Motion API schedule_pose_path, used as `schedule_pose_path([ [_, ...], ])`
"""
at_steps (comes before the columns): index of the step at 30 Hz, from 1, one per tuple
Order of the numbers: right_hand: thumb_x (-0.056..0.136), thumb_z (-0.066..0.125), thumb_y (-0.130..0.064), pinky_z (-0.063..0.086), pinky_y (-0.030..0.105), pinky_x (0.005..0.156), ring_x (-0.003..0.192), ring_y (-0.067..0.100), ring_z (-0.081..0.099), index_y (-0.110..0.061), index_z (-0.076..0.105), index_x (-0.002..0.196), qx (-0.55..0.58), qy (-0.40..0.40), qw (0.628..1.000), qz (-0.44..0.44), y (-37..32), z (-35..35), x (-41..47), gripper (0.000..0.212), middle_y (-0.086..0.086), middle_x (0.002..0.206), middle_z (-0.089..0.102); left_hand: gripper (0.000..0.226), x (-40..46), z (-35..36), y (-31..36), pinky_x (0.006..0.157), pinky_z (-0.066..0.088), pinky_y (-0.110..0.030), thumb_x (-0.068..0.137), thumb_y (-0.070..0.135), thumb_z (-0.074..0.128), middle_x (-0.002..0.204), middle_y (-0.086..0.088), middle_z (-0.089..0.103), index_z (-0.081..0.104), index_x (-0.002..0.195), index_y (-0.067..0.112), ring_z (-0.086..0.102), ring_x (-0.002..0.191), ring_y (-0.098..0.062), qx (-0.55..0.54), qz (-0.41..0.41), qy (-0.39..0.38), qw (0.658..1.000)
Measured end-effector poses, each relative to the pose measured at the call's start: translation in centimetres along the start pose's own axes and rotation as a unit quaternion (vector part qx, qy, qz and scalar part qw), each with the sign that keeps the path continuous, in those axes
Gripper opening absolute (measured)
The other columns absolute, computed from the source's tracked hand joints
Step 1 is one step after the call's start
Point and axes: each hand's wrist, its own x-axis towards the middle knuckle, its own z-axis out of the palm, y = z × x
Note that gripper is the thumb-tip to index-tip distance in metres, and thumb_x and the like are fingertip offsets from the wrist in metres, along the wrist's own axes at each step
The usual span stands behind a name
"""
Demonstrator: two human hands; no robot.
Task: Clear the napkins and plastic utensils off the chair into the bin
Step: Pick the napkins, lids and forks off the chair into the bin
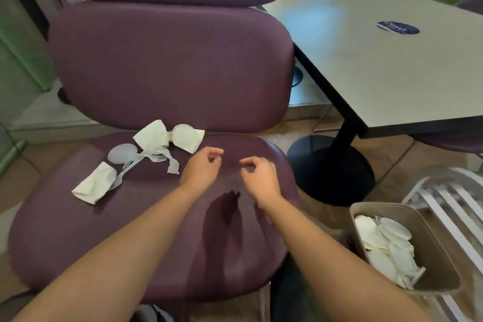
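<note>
On the purple chair seat (78, 238) lie a folded white napkin (94, 182) at the left, two more napkins (154, 134) (190, 138) near the backrest, clear plastic forks (136, 165) and a clear round lid (122, 153). My left hand (202, 166) and my right hand (261, 176) hover side by side over the middle of the seat, fingers loosely curled, holding nothing. The left hand is just right of the forks and a twisted paper strip (173, 163). The beige bin (433, 280) stands on the floor at the lower right with white utensils and paper inside.
A beige table (379, 65) on a black pedestal base (332, 167) stands right of the chair. The purple backrest (170, 65) rises behind the seat. A white slatted chair (454, 198) sits beside the bin. Tiled floor lies between the chair and the table.
</note>
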Motion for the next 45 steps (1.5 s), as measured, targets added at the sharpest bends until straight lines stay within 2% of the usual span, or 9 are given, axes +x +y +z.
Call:
schedule_pose_path([
  [13,0.093,0.052,-0.027,0.041,0.038,0.100,0.125,0.026,0.041,-0.024,0.061,0.127,-0.142,-0.137,0.979,-0.046,-7.1,13.4,3.3,0.036,0.002,0.130,0.057,0.027,1.9,-9.6,-10.6,0.092,0.050,-0.035,0.088,0.020,0.057,0.113,0.012,0.067,0.066,0.109,0.034,0.064,0.098,-0.012,0.089,-0.055,0.059,0.993],
  [22,0.093,0.059,-0.039,0.038,0.041,0.103,0.129,0.028,0.039,-0.024,0.049,0.138,-0.193,-0.138,0.970,-0.047,-7.9,18.6,7.2,0.049,0.006,0.138,0.044,0.036,3.7,-10.6,-14.1,0.098,0.048,-0.039,0.084,0.009,0.057,0.116,0.003,0.063,0.067,0.111,0.030,0.061,0.110,-0.015,0.107,-0.023,0.085,0.990],
  [25,0.093,0.058,-0.039,0.042,0.040,0.100,0.125,0.027,0.043,-0.027,0.055,0.132,-0.189,-0.131,0.972,-0.054,-7.1,19.6,7.6,0.041,0.005,0.133,0.048,0.041,4.0,-10.4,-14.5,0.099,0.047,-0.040,0.085,0.005,0.056,0.116,0.004,0.059,0.064,0.116,0.030,0.058,0.112,-0.014,0.104,-0.003,0.087,0.991],
  [29,0.094,0.058,-0.029,0.048,0.039,0.088,0.113,0.021,0.050,-0.023,0.067,0.111,-0.126,-0.090,0.986,-0.066,-6.5,19.5,7.0,0.020,-0.001,0.114,0.059,0.058,4.0,-10.4,-14.6,0.097,0.047,-0.038,0.088,0.001,0.053,0.117,0.005,0.049,0.052,0.134,0.036,0.052,0.112,-0.015,0.135,0.005,0.062,0.989],
  [33,0.094,0.060,-0.027,0.047,0.031,0.081,0.098,0.014,0.048,-0.023,0.068,0.104,-0.069,-0.058,0.982,-0.166,-5.6,18.0,5.4,0.014,-0.008,0.100,0.060,0.061,3.8,-10.0,-14.2,0.090,0.044,-0.028,0.088,0.014,0.065,0.114,0.007,0.038,0.045,0.139,0.042,0.044,0.100,-0.008,0.154,0.033,0.054,0.986],
  [37,0.091,0.064,-0.023,0.039,0.016,0.076,0.088,0.011,0.049,-0.024,0.071,0.097,0.026,-0.004,0.982,-0.189,-5.5,15.5,4.1,0.008,-0.014,0.087,0.060,0.024,4.0,-9.1,-13.7,0.087,0.046,-0.029,0.091,0.032,0.064,0.105,0.009,0.043,0.066,0.114,0.027,0.053,0.096,-0.012,0.106,0.032,0.080,0.991],
  [39,0.089,0.065,-0.022,0.046,0.023,0.081,0.088,0.014,0.057,-0.030,0.070,0.093,0.120,0.019,0.985,-0.123,-5.4,14.6,4.0,0.009,-0.013,0.084,0.065,0.017,3.8,-8.9,-13.2,0.086,0.047,-0.030,0.093,0.032,0.061,0.099,0.009,0.054,0.068,0.105,0.023,0.057,0.091,-0.013,0.065,-0.001,0.078,0.995],
  [42,0.088,0.068,-0.020,0.054,0.032,0.082,0.085,0.011,0.067,-0.028,0.067,0.091,0.242,0.031,0.970,-0.018,-5.7,13.7,3.9,0.009,-0.009,0.082,0.072,0.011,2.9,-8.6,-12.1,0.083,0.056,-0.035,0.096,0.026,0.059,0.099,0.000,0.070,0.067,0.100,0.021,0.068,0.086,-0.016,-0.127,-0.092,0.062,0.986],
  [45,0.087,0.069,-0.016,0.053,0.024,0.078,0.080,0.007,0.068,-0.025,0.069,0.088,0.244,0.009,0.970,-0.004,-6.3,13.9,3.4,0.009,-0.008,0.082,0.072,0.019,1.9,-8.1,-10.4,0.087,0.057,-0.040,0.100,0.023,0.052,0.110,-0.011,0.071,0.065,0.107,0.012,0.071,0.095,-0.022,-0.338,-0.161,-0.012,0.927],
])
